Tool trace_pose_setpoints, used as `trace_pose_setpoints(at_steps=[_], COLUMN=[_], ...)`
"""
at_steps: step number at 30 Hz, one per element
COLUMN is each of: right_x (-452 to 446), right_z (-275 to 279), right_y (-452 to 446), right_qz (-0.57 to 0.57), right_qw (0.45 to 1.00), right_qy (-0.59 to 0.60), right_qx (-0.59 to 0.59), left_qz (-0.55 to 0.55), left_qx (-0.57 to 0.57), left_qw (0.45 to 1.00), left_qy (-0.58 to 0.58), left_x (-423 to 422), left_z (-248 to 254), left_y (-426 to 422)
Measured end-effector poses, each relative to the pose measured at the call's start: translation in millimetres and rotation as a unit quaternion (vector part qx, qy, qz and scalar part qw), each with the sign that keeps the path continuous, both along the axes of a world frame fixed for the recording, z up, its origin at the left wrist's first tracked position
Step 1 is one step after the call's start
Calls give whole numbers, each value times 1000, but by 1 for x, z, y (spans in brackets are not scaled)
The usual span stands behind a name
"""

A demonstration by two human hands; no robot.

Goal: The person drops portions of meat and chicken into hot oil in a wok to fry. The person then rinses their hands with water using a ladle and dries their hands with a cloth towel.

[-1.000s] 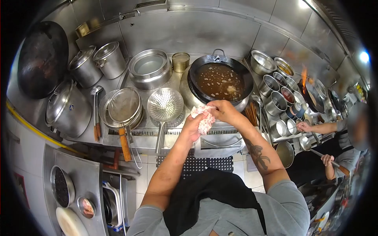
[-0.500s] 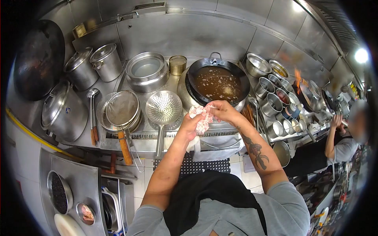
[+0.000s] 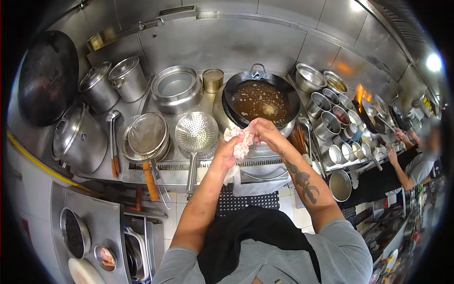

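My left hand [image 3: 228, 152] is closed around a lumpy piece of pink-and-white raw meat [image 3: 242, 144] that seems to have a pale coating. At the meat's upper right edge, my right hand [image 3: 266, 131] has its fingers pinched together on it. Both hands are just in front of a black wok [image 3: 289, 97] of brown liquid. A pale foamy patch and scattered light bits float in that liquid. To the left of my hands rests a perforated metal ladle [image 3: 196, 130], its handle towards me.
Wire strainers [image 3: 147, 133] lie on a bowl at left, near lidded pots [image 3: 78, 137]. Metal containers [image 3: 326, 124] crowd the right side. Beyond them a co-worker [image 3: 411, 163] stands at a flaming wok [image 3: 369, 116]. A bowl of dark contents [image 3: 74, 233] sits lower left.
The meat and my hands have shifted slightly left, both hands still on it. The flame at right has grown, and the co-worker's hands have moved down towards that wok.
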State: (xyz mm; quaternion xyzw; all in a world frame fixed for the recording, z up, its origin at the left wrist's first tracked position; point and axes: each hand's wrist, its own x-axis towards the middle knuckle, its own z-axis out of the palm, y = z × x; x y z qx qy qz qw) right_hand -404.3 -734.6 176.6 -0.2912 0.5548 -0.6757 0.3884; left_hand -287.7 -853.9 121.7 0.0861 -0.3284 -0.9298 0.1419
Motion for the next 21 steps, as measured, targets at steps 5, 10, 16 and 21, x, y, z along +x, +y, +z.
trace_pose_setpoints(at_steps=[5,10,16,21], right_x=[-13,-25,-55,-47], right_z=[-2,15,3,7], right_y=[5,17,41,47], right_qz=[0,-56,-44,-139], right_qw=[987,995,964,974], right_qy=[143,54,-232,-172], right_qx=[73,-61,-124,-46], left_qz=[43,20,14,23], left_qx=[36,52,70,87], left_qw=[998,998,997,996], left_qy=[-9,0,23,-13], left_x=[-6,-8,-9,-6], left_z=[-9,-27,-33,-26], left_y=[-3,-24,-25,-21])
